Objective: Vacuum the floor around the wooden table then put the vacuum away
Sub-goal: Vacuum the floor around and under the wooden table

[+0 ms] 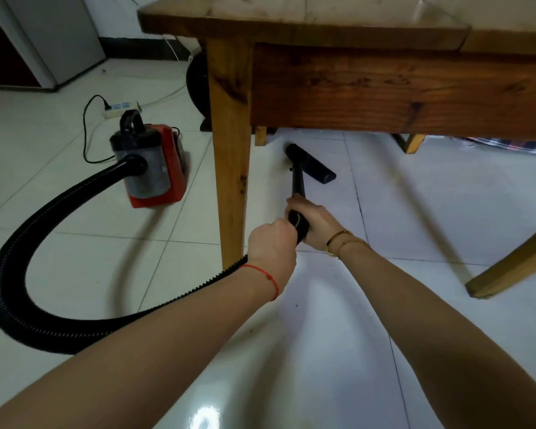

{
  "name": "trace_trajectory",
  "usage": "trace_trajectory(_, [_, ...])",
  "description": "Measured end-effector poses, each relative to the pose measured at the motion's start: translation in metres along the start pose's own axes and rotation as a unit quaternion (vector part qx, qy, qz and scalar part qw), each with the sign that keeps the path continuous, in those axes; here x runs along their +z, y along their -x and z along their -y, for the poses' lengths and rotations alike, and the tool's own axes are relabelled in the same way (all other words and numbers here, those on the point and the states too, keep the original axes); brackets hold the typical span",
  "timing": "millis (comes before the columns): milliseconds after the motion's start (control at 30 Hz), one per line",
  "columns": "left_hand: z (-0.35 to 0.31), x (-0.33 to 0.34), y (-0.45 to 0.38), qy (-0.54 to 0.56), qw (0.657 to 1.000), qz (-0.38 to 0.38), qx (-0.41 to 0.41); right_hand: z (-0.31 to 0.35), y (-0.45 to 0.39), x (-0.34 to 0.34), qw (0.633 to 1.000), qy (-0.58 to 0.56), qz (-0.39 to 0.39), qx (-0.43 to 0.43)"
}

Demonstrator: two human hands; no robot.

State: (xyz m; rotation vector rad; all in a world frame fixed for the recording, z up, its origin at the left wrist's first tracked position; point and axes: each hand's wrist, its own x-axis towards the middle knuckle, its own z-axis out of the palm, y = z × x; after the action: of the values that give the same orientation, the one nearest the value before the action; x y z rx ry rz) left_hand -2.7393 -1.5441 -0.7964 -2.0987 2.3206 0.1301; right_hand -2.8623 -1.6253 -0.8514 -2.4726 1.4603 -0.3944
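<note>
We grip black hose (297, 222) with left hand (271, 243) and right hand (317, 222); nozzle (311, 164) on floor (415, 212) under table (353, 88), apparently touching tiles; red vacuum (150, 168) beyond table leg.

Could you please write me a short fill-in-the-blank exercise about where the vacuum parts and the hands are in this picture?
1. Both hands, the left hand and the right hand, grip the vacuum's black ____.
2. The floor nozzle rests on the white tiles under the wooden ____.
3. The vacuum body has a casing coloured ____.
4. The vacuum's cord is plugged into a white ____ on the floor.

Missing words: wand; table; red; power strip
</note>
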Motion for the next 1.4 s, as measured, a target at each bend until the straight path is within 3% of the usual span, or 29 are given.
trace_trajectory(167, [-0.029,0.009,-0.05,0.01,1.0,-0.005,0.01,-0.051,-0.02,-0.008,0.996,-0.012,0.036,0.081])
trace_trajectory(600, [-0.092,0.009,-0.074,0.015,0.997,-0.02,0.073,-0.099,0.017,-0.038,0.984,-0.023,-0.048,0.17])
trace_trajectory(1067, [-0.024,-0.01,0.044,-0.009,0.997,-0.016,0.07,0.021,0.084,-0.02,0.989,-0.057,-0.053,0.122])
trace_trajectory(1400, [0.035,-0.023,0.126,-0.042,0.997,-0.005,0.058,0.117,0.118,-0.005,0.993,0.023,-0.02,0.112])
